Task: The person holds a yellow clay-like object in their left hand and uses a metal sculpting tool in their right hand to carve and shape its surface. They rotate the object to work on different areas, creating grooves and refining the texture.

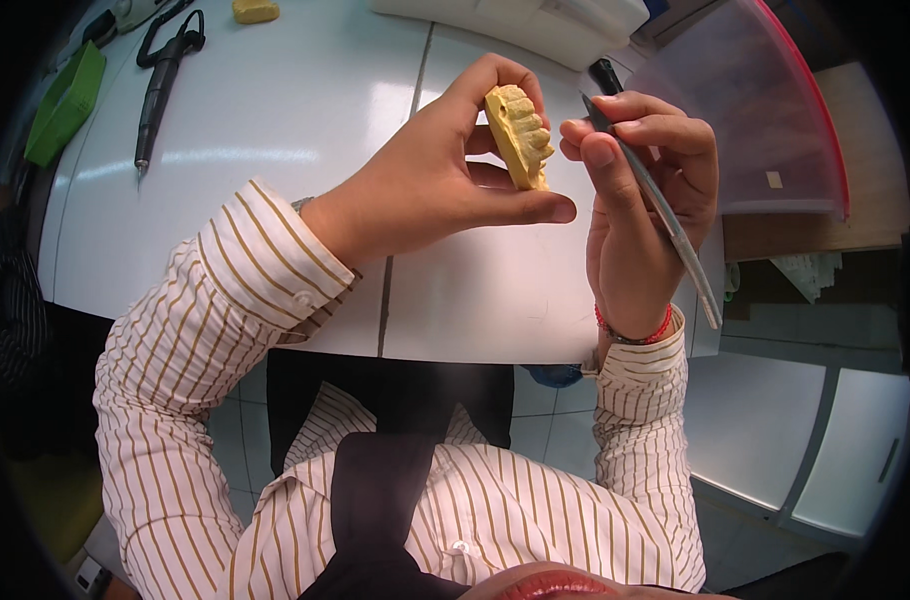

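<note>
My left hand (425, 165) is closed around a yellow plaster dental model (520, 138), fingers behind it and thumb along its lower edge. The model is held tilted above the table, its row of teeth turned to the right. Between the thumb and fingers of my right hand (655, 190) is a slim grey metal carving tool (667, 215). Its dark tapered end points up and left toward the model, apart from it. A black cylindrical end (605, 76) shows just behind my right fingers; I cannot tell whether it is held too.
A dark handpiece (160, 100) with a thin tip lies on the white table (275, 130) at left. Beyond it are a green tray (67, 105) and another yellow plaster piece (256, 11). A white container (525, 25) stands at the back, a clear red-rimmed bin (765, 120) at right.
</note>
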Demonstrator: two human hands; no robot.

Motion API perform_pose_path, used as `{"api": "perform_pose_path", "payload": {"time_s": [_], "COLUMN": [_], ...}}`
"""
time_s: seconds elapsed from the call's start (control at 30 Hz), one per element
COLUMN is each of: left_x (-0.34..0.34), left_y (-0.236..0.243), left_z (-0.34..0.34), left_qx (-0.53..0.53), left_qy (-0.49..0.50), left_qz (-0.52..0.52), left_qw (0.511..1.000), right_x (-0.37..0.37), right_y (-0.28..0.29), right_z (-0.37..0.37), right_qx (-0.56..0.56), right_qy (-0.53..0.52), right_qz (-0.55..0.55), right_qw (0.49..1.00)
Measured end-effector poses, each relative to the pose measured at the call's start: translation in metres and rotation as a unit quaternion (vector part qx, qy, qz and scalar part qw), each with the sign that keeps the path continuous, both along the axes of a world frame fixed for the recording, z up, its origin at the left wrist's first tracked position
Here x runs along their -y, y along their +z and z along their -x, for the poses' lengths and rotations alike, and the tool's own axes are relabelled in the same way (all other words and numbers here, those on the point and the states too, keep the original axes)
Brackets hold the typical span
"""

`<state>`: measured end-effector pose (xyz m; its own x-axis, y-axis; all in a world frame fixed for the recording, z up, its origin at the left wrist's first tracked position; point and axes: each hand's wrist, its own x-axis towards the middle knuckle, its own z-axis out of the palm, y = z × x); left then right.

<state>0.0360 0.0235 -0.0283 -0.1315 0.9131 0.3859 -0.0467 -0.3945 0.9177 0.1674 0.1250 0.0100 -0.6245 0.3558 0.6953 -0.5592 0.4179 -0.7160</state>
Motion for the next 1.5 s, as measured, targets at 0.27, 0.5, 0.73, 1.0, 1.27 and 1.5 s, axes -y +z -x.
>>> {"api": "perform_pose_path", "payload": {"time_s": [0.27,0.5,0.73,1.0,1.27,1.5], "left_x": [0.000,0.000,0.004,0.011,0.010,0.012], "left_y": [0.003,0.001,0.004,0.012,0.016,0.016], "left_z": [-0.003,-0.001,-0.002,-0.004,-0.006,-0.007], "left_qx": [0.023,0.033,0.061,0.079,0.048,-0.002], "left_qy": [0.010,0.008,-0.005,-0.142,-0.131,-0.099], "left_qz": [-0.048,-0.042,-0.008,0.076,0.061,-0.020], "left_qw": [0.999,0.999,0.998,0.984,0.988,0.995], "right_x": [-0.002,0.001,-0.002,0.002,0.011,0.023], "right_y": [0.008,0.010,0.007,0.010,0.019,0.019], "right_z": [-0.009,-0.012,-0.011,-0.012,-0.025,-0.032], "right_qx": [0.033,0.034,0.012,0.000,0.005,0.013], "right_qy": [-0.017,-0.027,-0.031,0.022,0.008,-0.029], "right_qz": [-0.181,-0.235,-0.245,-0.151,-0.206,-0.256], "right_qw": [0.983,0.971,0.969,0.988,0.979,0.966]}}
